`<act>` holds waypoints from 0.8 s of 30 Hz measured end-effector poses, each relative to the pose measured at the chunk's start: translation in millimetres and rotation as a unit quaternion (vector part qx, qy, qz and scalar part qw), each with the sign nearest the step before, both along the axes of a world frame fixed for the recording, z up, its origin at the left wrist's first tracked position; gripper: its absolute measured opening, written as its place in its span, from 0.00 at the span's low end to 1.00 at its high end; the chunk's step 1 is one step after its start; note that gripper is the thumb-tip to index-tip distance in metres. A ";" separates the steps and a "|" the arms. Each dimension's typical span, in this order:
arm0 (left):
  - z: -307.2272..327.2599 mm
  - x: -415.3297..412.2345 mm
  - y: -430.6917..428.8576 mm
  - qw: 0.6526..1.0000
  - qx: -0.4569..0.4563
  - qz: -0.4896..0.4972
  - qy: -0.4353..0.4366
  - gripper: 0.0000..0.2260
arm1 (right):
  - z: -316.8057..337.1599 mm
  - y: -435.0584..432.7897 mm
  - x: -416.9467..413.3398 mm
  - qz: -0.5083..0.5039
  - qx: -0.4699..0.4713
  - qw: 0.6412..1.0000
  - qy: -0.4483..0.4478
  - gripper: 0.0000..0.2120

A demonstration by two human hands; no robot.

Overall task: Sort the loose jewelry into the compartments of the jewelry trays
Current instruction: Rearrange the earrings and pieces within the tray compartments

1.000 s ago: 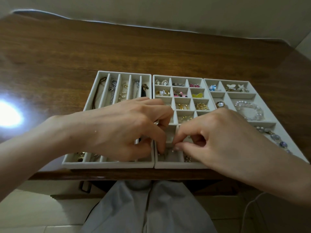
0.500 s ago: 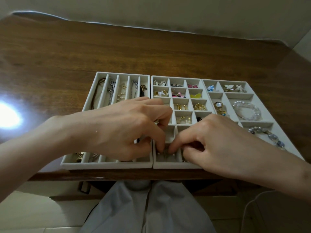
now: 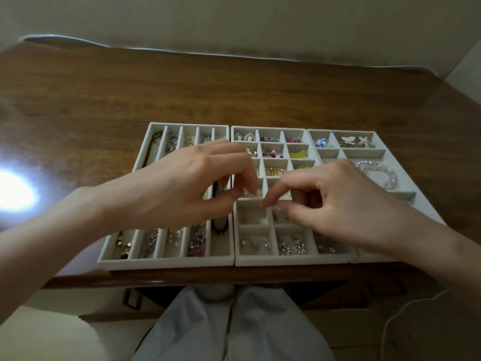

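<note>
Three pale grey jewelry trays stand side by side at the table's near edge: the left tray (image 3: 166, 261) with long slots of necklaces, the middle tray (image 3: 286, 259) with small squares of earrings, and the right tray (image 3: 364, 132). My left hand (image 3: 182, 183) hovers over the seam between the left and middle trays, fingers loosely curled, thumb apart from them. My right hand (image 3: 338, 201) hovers over the middle tray with thumb and index tips together. Whether anything sits between them is not visible. Pearl hoop earrings (image 3: 255, 243) lie in the middle tray's near-left compartment.
A clear bead bracelet (image 3: 382, 173) lies in the right tray. The wooden table (image 3: 234, 95) stretches back to a wall. A bright light glare (image 3: 13, 191) marks its left side. My lap (image 3: 234, 329) is below the table edge, and a white cable (image 3: 406, 308) hangs at the right.
Both hands have lifted out of the middle tray's near compartments and moved farther away. The pearl hoop earrings, which the hands covered before, now show there.
</note>
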State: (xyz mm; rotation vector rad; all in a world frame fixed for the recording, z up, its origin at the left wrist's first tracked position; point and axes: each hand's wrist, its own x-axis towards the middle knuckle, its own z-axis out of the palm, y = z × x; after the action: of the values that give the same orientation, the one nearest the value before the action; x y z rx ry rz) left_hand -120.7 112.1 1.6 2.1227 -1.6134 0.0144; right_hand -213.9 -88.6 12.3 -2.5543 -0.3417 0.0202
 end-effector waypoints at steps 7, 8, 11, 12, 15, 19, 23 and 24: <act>-1.0 -6.3 0.8 0.998 -0.033 0.048 0.000 0.09 | -10.3 -3.4 0.6 -0.023 0.004 0.998 -0.056 0.06; -1.5 -7.7 1.3 0.998 -0.037 0.057 -0.002 0.09 | -11.3 -4.5 0.1 -0.025 0.002 0.997 -0.069 0.07; -5.0 -12.0 0.4 0.993 -0.049 0.111 0.007 0.08 | -13.9 -9.8 -2.5 -0.041 0.012 0.994 -0.100 0.09; -7.1 -12.9 -0.1 0.989 -0.056 0.134 0.012 0.08 | -14.9 -12.4 -3.5 -0.047 0.015 0.993 -0.108 0.10; -14.3 -13.8 0.0 0.975 -0.072 0.209 0.023 0.05 | -19.8 -23.8 -7.6 -0.072 -0.014 0.987 -0.145 0.10; -19.1 -9.9 15.5 0.947 -0.056 0.316 0.025 0.10 | -24.5 -53.2 -16.9 -0.164 -0.052 0.967 -0.187 0.11; -19.5 -9.6 41.4 0.892 -0.007 0.443 0.088 0.27 | -25.5 -87.0 -34.0 -0.276 -0.069 0.954 -0.099 0.21; -21.3 -11.1 47.3 0.883 -0.006 0.457 0.103 0.29 | -26.0 -92.5 -38.1 -0.298 -0.066 0.950 -0.064 0.23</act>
State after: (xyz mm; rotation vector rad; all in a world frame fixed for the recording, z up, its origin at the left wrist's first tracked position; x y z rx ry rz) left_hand -131.8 159.4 -19.7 2.5637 -0.3809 0.0974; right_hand -252.0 -181.1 -13.7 -2.6933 0.4070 -0.3583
